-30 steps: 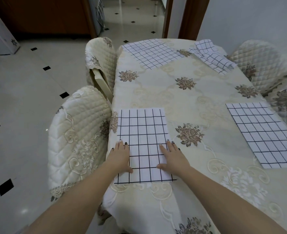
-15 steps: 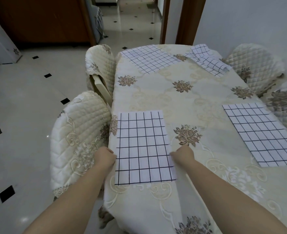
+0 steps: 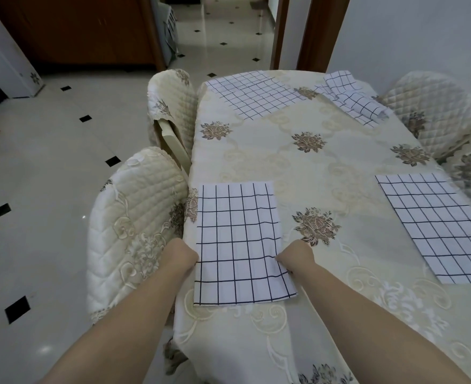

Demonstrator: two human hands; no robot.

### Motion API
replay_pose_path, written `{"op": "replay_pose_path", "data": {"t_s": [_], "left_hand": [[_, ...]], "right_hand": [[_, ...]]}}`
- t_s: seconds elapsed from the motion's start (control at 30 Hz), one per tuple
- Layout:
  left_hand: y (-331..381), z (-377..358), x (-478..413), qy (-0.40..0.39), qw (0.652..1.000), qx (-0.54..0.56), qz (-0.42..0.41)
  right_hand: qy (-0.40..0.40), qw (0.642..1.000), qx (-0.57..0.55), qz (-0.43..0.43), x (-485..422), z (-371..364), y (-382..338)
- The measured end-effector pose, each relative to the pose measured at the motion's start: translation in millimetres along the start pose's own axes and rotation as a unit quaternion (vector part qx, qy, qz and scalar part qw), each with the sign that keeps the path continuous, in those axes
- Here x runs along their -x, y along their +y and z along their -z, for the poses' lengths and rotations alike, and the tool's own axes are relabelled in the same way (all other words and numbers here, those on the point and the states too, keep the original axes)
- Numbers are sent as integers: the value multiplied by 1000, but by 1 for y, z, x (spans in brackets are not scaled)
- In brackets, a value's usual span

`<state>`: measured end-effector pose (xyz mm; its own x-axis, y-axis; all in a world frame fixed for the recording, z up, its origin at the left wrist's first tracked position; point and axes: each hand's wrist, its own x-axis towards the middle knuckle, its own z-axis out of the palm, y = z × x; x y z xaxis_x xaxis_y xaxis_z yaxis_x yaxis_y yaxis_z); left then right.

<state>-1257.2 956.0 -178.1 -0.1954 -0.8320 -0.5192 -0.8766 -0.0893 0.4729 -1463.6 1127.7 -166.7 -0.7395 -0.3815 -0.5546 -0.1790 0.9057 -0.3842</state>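
Note:
A white placemat with a dark grid (image 3: 239,245) lies flat near the left edge of the table (image 3: 306,167), which wears a cream floral cloth. My left hand (image 3: 180,257) is at the mat's left edge with its fingers curled under. At the mat's right edge, my right hand (image 3: 295,256) is curled the same way and seems to pinch the cloth there. The fingertips of both hands are hidden.
A second grid mat (image 3: 439,225) lies at the right, a third (image 3: 253,97) at the far end, and a rumpled one (image 3: 353,98) at the far right corner. Quilted chairs (image 3: 134,225) stand along both sides. Tiled floor (image 3: 34,176) lies to the left.
Both hands lay flat on the near part of the mat a second ago. They slid apart to its left and right edges and curled there.

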Motion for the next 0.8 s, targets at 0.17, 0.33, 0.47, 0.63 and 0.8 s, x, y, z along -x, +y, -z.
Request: {"op": "replay_pose_path", "data": {"t_s": [0.17,0.33,0.47,0.63,0.8], "left_hand": [[5,12,3,8,1000,-14,-9],[-1,15,-6,16,999,32,-19],[-6,12,-11,22,998,56,-36],[-3,11,-6,32,998,38,-46],[1,13,-6,18,998,26,-50]], "right_hand": [[2,1000,10,24,-3,-1,-6],[4,998,-1,57,-5,-1,-6],[7,998,-13,60,-5,-3,-5],[11,998,-11,60,-7,-3,-3],[16,998,-3,59,-7,-3,-4]]}}
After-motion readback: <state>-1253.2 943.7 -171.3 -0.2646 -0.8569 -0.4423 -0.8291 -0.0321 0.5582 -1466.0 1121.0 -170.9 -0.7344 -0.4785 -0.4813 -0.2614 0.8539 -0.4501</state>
